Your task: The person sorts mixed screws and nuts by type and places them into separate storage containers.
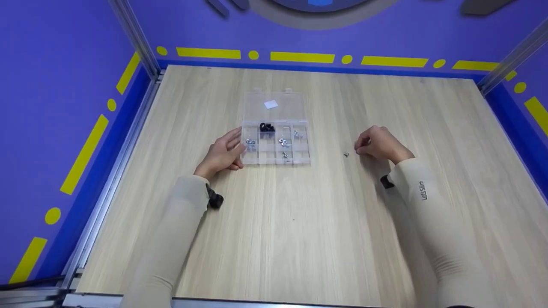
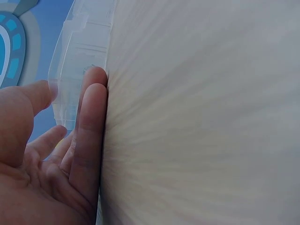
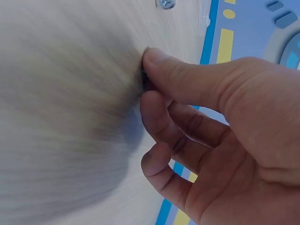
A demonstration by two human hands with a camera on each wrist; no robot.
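A clear plastic compartment box (image 1: 267, 161) lies on the table with its lid raised at the back. My left hand (image 1: 221, 155) touches the box's left side. In the left wrist view its thumb rests against the box edge, and the other fingers lie nearly straight along the tabletop. To the right of the box, my right hand (image 1: 379, 143) has its thumb and curled index finger at the tabletop. Between their tips a small dark thing (image 3: 144, 80) shows, mostly hidden, its kind unclear. A loose cross-head screw (image 1: 346, 154) lies just left of this hand.
Inside the box are black pieces (image 1: 266, 127) and small silver hardware (image 1: 283, 142) in several compartments. A white paper slip (image 1: 270, 104) lies on the raised lid. Blue walls (image 1: 299, 38) and metal rails (image 1: 139, 38) border the wooden table (image 1: 274, 248).
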